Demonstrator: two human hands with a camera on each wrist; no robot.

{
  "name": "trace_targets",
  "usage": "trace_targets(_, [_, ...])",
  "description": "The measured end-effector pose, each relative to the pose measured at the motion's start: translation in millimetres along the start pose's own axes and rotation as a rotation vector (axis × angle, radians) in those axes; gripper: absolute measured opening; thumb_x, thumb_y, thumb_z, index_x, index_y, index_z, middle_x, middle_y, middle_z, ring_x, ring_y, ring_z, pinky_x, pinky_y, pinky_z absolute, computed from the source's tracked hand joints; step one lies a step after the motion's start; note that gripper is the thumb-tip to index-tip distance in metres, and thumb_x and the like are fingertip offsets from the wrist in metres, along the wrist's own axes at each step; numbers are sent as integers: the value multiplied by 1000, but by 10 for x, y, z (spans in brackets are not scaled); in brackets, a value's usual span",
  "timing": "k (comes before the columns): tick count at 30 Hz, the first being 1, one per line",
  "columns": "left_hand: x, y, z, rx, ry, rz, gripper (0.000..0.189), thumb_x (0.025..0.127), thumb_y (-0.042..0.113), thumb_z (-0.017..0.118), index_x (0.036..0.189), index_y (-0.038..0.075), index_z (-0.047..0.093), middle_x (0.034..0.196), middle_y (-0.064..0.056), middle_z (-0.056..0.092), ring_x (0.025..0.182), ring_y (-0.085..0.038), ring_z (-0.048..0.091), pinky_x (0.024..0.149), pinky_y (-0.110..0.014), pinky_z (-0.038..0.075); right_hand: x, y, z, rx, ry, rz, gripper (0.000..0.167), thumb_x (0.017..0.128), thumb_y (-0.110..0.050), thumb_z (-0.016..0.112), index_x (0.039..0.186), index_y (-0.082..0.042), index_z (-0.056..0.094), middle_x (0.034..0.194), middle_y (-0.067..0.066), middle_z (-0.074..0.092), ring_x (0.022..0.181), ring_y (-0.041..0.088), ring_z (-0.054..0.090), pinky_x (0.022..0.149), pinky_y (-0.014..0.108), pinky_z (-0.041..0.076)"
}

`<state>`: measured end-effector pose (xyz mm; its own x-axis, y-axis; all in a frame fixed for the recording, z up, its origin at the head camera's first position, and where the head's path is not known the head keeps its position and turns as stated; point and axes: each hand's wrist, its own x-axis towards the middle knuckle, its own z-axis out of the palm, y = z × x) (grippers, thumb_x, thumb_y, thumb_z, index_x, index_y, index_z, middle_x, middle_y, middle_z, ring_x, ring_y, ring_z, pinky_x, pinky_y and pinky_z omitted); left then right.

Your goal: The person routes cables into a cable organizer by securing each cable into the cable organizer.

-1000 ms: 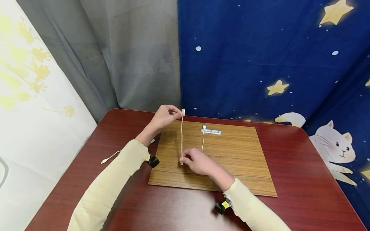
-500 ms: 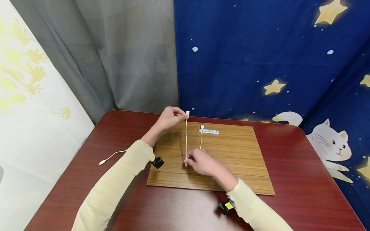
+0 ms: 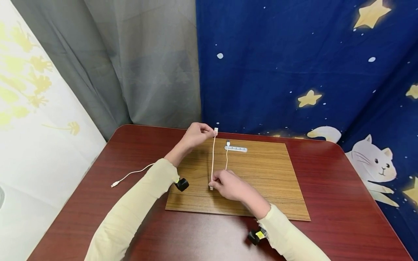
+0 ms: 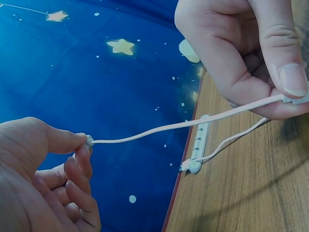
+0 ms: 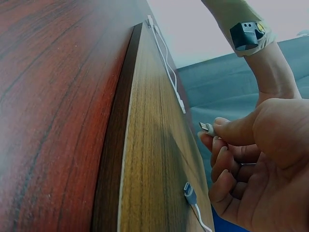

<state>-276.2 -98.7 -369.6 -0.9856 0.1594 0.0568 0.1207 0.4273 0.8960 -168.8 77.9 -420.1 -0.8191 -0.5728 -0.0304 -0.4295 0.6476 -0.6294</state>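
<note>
A short white USB cable (image 3: 213, 156) is stretched between my two hands above the wooden board. My left hand (image 3: 197, 134) pinches it just below its USB plug at the far end. Nearer to me, my right hand (image 3: 230, 185) pinches the other end, whose small connector (image 5: 206, 128) pokes out past thumb and finger in the right wrist view. To the right of the held cable lies a pale cable clip strip (image 3: 240, 149) with several slots. A second white cable (image 3: 226, 159) sits in the strip's leftmost slot and runs toward me, partly hidden by my right hand.
The wood-grain board (image 3: 267, 181) lies on a dark red table (image 3: 202, 235). Left of the board is another white cable (image 3: 134, 172), partly covered by my left arm. Grey (image 3: 163, 65) and blue (image 3: 281, 65) curtains hang behind the table.
Both hands have shifted to the right with the cable, closer to the clip strip. My left hand has also come slightly lower in the head view. The pinches stay the same.
</note>
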Motion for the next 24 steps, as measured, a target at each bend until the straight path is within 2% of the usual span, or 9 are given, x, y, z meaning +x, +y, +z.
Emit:
trace_targets(6, [2, -15, 36, 41, -7, -37, 17, 92, 24, 76, 91, 7, 75, 85, -4, 66, 81, -17, 53, 75, -34, 39, -31, 29, -12, -21, 2, -6, 21, 98, -14, 70, 78, -12, 65, 65, -9, 53, 57, 7, 46, 55, 29, 41])
trace_targets(12, [16, -48, 86, -18, -31, -38, 16, 92, 20, 76, 92, 4, 74, 83, -5, 65, 82, -17, 53, 73, -31, 41, -61, 69, -23, -24, -9, -7, 23, 99, -14, 69, 76, -12, 64, 65, -9, 52, 57, 7, 45, 54, 29, 41])
trace_targets(20, [71, -37, 182, -37, -47, -15, 16, 91, 19, 76, 91, 3, 75, 82, -3, 64, 80, -17, 52, 72, -30, 41, -107, 106, -58, -14, -14, 22, 18, 99, -16, 69, 81, -13, 67, 67, -7, 56, 57, 8, 47, 54, 30, 43])
trace_targets(24, [112, -22, 244, -49, -48, -26, 18, 91, 20, 77, 91, 3, 74, 82, -2, 63, 81, -16, 52, 72, -30, 42, -128, 120, -84, -4, -14, 33, 17, 99, -15, 68, 83, -12, 68, 67, -6, 57, 57, 8, 47, 54, 30, 44])
